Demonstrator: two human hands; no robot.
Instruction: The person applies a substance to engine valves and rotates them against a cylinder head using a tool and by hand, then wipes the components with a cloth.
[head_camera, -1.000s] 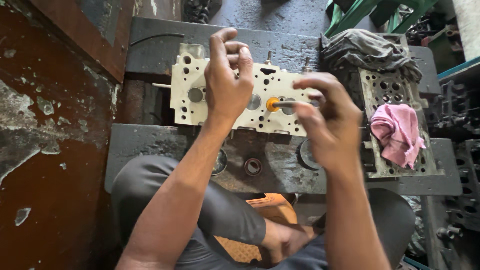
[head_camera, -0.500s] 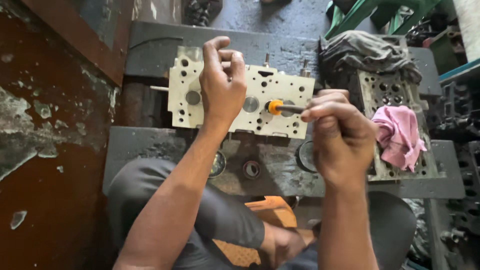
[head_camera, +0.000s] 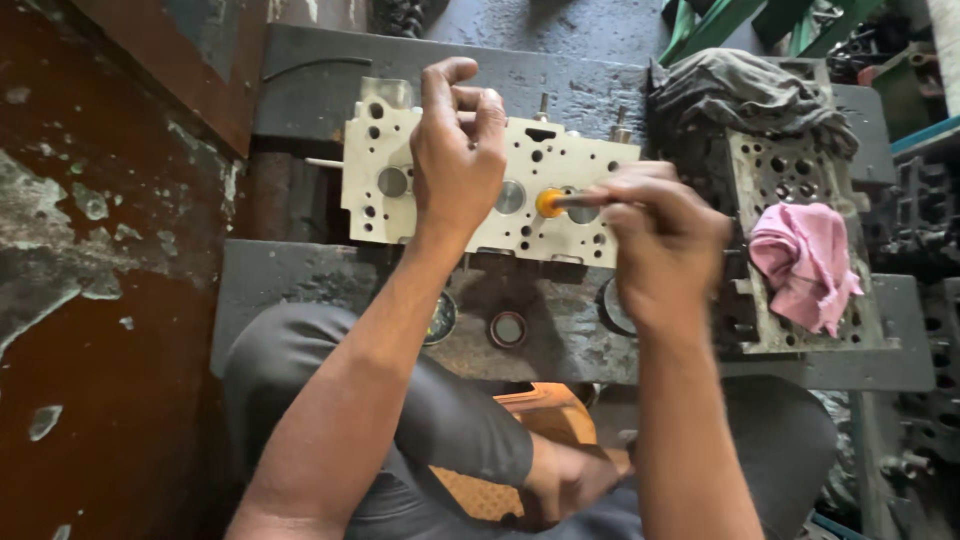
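The person is sitting low over a pale cylinder head (head_camera: 480, 190) that is lying face-up across a dark steel bench (head_camera: 560, 330), with its row of round valve faces and small holes showing. The left hand (head_camera: 455, 165) is resting on the middle of the head, fingers curled and pressing down on it, gripping nothing loose that I can see. The right hand (head_camera: 660, 235) is clenched around a slim tool shaft whose orange suction-cup tip (head_camera: 549, 203) is sitting on one of the valve faces toward the right end of the head; it looks like a valve lapping stick. To do this well, I would say the stick needs keeping square to the valve face so the cup is not peeling off, and the left hand should be bearing down firmly so the head is not rocking on the bench. A second, dirtier cylinder head (head_camera: 800, 250) is lying just to the right with a pink rag (head_camera: 805, 260) on it and a grey cloth (head_camera: 745, 90) heaped at its far end, and loose round valves (head_camera: 507, 328) are lying on the bench nearer the knees
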